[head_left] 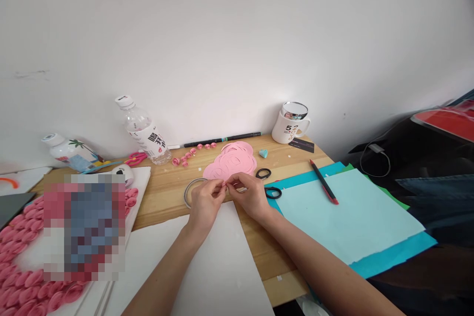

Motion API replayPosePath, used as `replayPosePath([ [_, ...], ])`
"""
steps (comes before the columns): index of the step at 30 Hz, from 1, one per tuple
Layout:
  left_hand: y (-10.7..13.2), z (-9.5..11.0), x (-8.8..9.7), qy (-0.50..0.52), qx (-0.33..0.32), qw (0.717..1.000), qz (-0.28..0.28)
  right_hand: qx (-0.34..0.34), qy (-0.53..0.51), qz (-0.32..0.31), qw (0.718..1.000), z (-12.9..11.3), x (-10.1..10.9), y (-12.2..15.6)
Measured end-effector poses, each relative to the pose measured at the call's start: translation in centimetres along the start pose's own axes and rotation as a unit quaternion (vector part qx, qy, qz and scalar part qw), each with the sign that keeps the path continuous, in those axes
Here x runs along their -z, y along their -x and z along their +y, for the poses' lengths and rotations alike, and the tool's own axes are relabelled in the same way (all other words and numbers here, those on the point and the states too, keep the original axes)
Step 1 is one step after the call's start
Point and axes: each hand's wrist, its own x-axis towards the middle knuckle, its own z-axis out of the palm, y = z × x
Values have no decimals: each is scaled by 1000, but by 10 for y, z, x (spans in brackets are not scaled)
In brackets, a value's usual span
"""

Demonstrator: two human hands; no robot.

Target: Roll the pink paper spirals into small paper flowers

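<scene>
My left hand (pixel 206 201) and my right hand (pixel 252 196) meet over the desk, thumbs and fingertips pinched together. Between them is a small piece of pink paper (pixel 224 184), mostly covered by the fingers. Just behind lies a pile of pink paper spirals (pixel 234 159). A grey ring (pixel 188 192), perhaps a roll of tape, rests by my left hand. Black scissor handles (pixel 273 192) show beside my right hand, the blades hidden. Several small rolled pink paper flowers (pixel 184 160) sit left of the pile. White paper (pixel 218 261) lies under my forearms.
At left, a board bears rows of pink paper flowers (pixel 25 237), partly blurred out. A water bottle (pixel 146 131), another bottle (pixel 70 150) and a mug (pixel 291 126) stand along the wall. Coloured paper sheets (pixel 344 227) with a pen (pixel 324 181) lie at right, near the desk edge.
</scene>
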Motion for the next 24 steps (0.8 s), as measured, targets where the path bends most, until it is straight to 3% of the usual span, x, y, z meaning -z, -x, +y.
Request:
replayPosePath([
  [9,1,6,-2,10,-4,1000,29,-102,-57,43,992,-15,-3,0],
  [15,1,6,-4,68,53,996,17,-140,-91,73,983,-22,-2,-2],
  [24,1,11,-5,98,104,988,52,-167,-143,83,972,-23,-11,3],
])
